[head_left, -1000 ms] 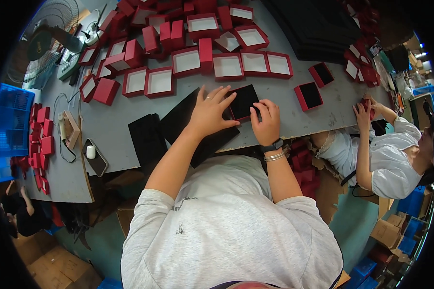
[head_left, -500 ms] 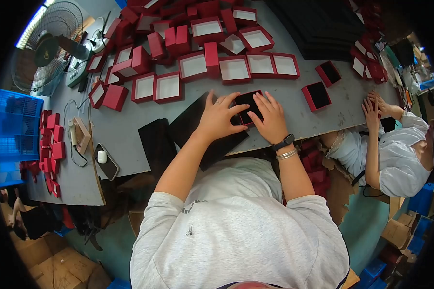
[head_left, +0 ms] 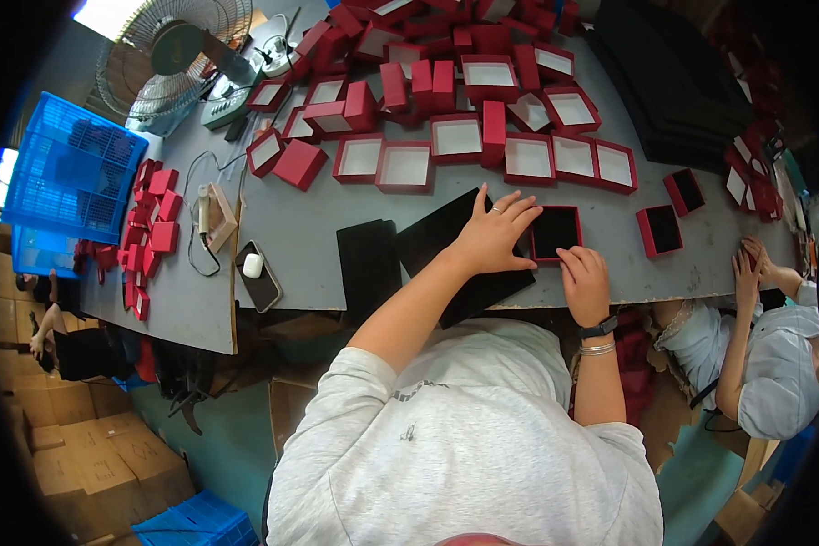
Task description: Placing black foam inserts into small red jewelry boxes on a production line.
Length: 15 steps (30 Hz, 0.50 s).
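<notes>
A red box [head_left: 534,252] with a black pad filling its inside lies on the grey table in front of me. At its left side my left hand [head_left: 496,238] has its fingers spread, the fingertips near the box's left rim. My right hand [head_left: 587,284] is bent at the box's near right corner, fingers close together and gripping the near rim. Beneath my left hand and forearm lies a black sheet [head_left: 428,246], tilted on the table. Another black sheet [head_left: 369,268] rests beside it to the left.
Red boxes with white insides [head_left: 405,168] pile up along the far side. Two boxes with black pads [head_left: 660,230] stand to the right, near a co-worker's hands [head_left: 751,264]. Black sheets [head_left: 673,91] are stacked far right. A phone [head_left: 259,289], fan [head_left: 177,50] and blue crate [head_left: 77,177] are at left.
Both hands pressed on the black pad in the box before. My right hand has drawn back to the near rim, and my left has moved off to the left side. The view has shifted.
</notes>
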Each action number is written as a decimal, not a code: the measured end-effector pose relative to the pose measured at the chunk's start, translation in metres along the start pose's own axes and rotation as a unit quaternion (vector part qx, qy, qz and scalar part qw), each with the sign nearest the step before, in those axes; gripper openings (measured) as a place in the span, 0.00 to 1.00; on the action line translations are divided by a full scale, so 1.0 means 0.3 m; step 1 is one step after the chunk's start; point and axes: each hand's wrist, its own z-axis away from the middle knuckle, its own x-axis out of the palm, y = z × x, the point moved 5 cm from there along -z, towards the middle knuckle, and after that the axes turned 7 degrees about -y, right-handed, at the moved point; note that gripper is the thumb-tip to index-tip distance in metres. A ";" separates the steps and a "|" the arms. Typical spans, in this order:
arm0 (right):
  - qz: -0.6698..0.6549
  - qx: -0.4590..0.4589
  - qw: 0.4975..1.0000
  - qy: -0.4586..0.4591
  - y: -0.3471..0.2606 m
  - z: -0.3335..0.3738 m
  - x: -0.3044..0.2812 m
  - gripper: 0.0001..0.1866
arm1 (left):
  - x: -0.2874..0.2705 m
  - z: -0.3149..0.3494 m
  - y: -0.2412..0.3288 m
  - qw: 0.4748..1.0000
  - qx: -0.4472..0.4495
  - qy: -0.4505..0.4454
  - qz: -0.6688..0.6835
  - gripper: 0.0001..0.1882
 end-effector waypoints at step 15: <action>0.055 0.107 0.983 0.141 0.248 -0.159 -0.164 0.19 | -0.070 0.377 -0.154 0.969 -0.247 0.026 -0.010 0.56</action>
